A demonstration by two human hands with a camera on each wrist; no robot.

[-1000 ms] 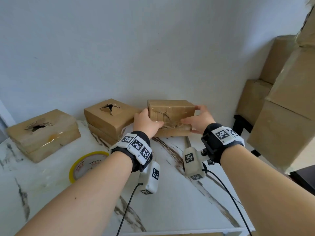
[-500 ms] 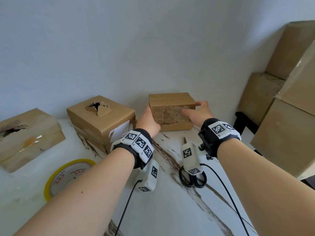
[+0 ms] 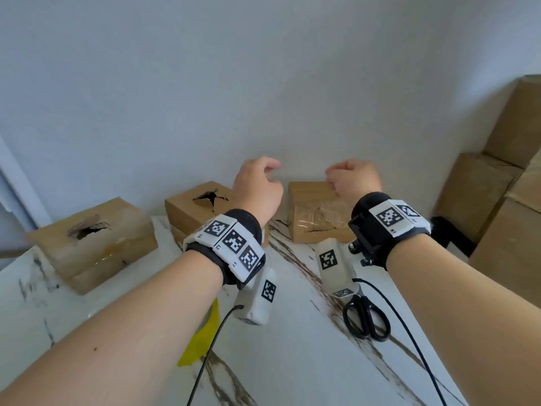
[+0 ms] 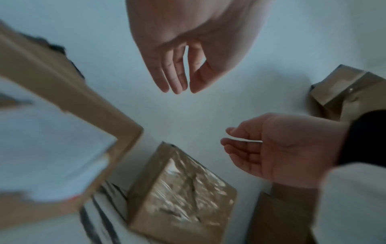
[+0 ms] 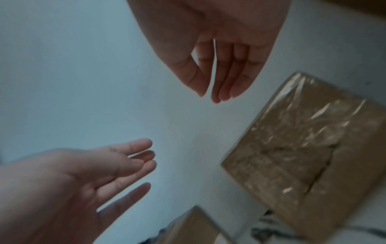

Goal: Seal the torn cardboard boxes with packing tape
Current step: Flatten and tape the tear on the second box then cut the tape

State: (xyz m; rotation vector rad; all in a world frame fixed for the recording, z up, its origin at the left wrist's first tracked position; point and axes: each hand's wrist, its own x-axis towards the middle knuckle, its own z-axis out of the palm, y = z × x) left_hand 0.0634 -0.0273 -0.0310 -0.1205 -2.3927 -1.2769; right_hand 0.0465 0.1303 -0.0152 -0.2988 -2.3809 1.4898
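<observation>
Three small boxes sit on the marble table [image 3: 292, 361] against the wall. The taped box [image 3: 317, 213] stands at the back right, its front face covered in shiny clear tape over a crack. The middle box [image 3: 196, 206] has a torn hole in its top, and so does the left box [image 3: 93, 244], which stands apart nearer the table's left edge. Both hands hang in the air above the back of the table and hold nothing. The left hand [image 3: 257, 189] is over the gap between the middle box and the taped box, its fingers loose and slightly bent, the thumb close to the fingertips. The right hand [image 3: 355, 178] is above the taped box, clear of it, fingers likewise relaxed and gently curved. Black scissors [image 3: 367, 319] lie on the table below the right wrist. A yellow tape roll [image 3: 205, 335] shows partly from under the left forearm. Large cartons [image 3: 503, 200] are stacked at the right, beside the table.
</observation>
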